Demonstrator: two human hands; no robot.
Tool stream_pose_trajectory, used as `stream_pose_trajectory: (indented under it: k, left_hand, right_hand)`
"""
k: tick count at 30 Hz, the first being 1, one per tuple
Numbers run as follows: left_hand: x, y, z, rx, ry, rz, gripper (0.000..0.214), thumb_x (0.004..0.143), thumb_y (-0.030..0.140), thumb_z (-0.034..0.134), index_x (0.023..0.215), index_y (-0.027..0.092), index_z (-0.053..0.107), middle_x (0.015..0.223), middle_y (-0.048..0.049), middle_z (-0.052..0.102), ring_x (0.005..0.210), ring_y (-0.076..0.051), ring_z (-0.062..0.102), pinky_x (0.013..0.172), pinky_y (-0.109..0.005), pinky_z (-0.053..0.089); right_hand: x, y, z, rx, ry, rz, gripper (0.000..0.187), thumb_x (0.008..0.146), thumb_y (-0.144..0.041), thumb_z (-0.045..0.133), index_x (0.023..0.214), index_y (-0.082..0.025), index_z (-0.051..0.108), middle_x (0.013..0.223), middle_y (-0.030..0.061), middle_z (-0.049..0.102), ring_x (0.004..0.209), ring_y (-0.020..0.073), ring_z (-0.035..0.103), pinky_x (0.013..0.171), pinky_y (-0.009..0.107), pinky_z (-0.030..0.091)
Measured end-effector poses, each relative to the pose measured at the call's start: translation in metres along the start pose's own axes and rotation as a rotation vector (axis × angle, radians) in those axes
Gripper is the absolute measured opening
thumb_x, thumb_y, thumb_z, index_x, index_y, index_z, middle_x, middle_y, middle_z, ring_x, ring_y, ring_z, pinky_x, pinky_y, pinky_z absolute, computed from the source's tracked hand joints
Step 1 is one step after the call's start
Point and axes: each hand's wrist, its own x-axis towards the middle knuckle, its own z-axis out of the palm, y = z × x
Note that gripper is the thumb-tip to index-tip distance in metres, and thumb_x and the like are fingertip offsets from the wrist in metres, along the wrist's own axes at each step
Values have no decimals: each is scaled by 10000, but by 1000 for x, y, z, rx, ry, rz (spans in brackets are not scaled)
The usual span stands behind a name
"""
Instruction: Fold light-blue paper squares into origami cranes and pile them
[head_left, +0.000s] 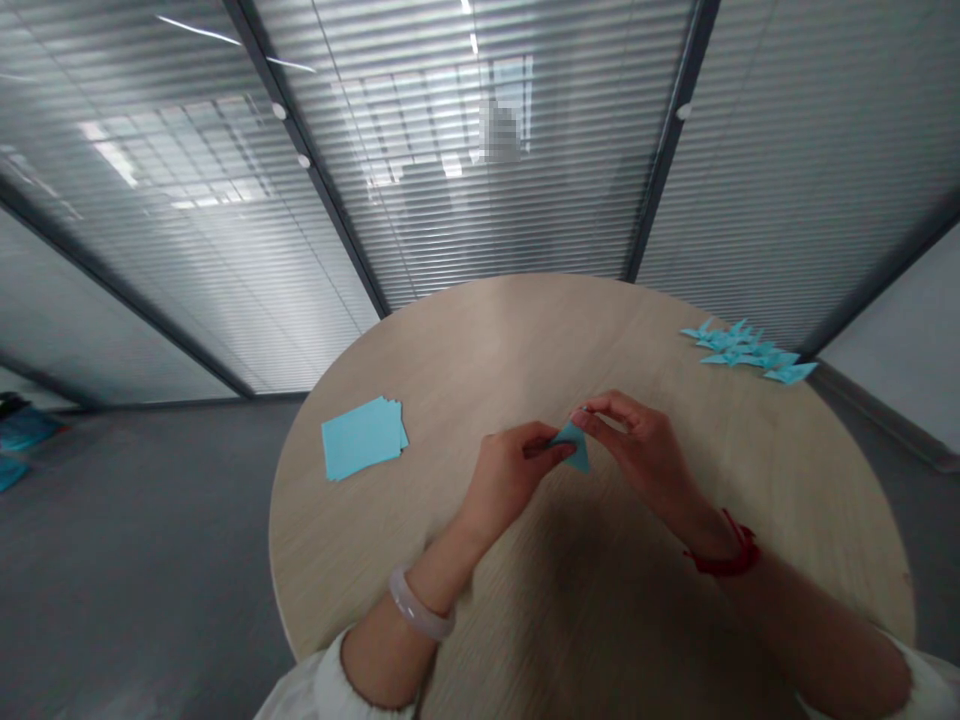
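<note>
A small light-blue paper (575, 446), folded into a triangle, is held just above the round wooden table (465, 350) near its middle. My left hand (510, 475) pinches its left side with fingers closed. My right hand (637, 440) pinches its upper right corner, fingers curled together. A pale bangle sits on my left wrist and a red cord on my right wrist.
A stack of flat light-blue paper squares (364, 437) lies on the table's left part. Several folded blue paper shapes (746, 350) lie in a row near the far right edge. Glass walls with blinds (480, 150) stand behind the table; grey floor surrounds it.
</note>
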Motion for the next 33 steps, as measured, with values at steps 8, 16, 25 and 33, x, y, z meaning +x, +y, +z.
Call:
stream_pose_trajectory:
  k: [8, 16, 25, 33]
  left_hand:
    - [3, 8, -4, -334, 167, -99, 149, 696, 280, 724, 759, 147, 698, 734, -37, 727, 653, -143, 653, 636, -237, 492]
    - [1, 12, -4, -313, 204, -83, 105, 690, 263, 718, 689, 160, 697, 667, -29, 710, 611, -141, 630, 611, -245, 490]
    - [7, -3, 4, -315, 36, -87, 289, 781, 407, 620, 704, 131, 665, 655, -37, 662, 648, -156, 613, 639, -268, 481]
    - [2, 4, -1, -79, 85, -64, 331, 816, 424, 568, 634, 164, 662, 646, -33, 694, 683, -184, 642, 612, -250, 492]
  right_hand:
    - [2, -3, 0, 203, 92, 164, 205, 709, -399, 677, 718, -196, 651, 679, 1, 659, 650, 156, 590, 589, 261, 439]
    - [-1, -6, 2, 259, 118, 198, 186, 684, -373, 701, 700, -194, 652, 649, -18, 641, 614, 130, 562, 576, 246, 412]
    - [0, -5, 0, 298, 116, 199, 198, 696, -389, 696, 666, -200, 644, 632, -35, 583, 603, 116, 482, 568, 245, 370]
    - [-1, -4, 2, 325, 90, 207, 229, 692, -434, 697, 681, -210, 649, 654, -21, 612, 619, 133, 512, 586, 258, 387]
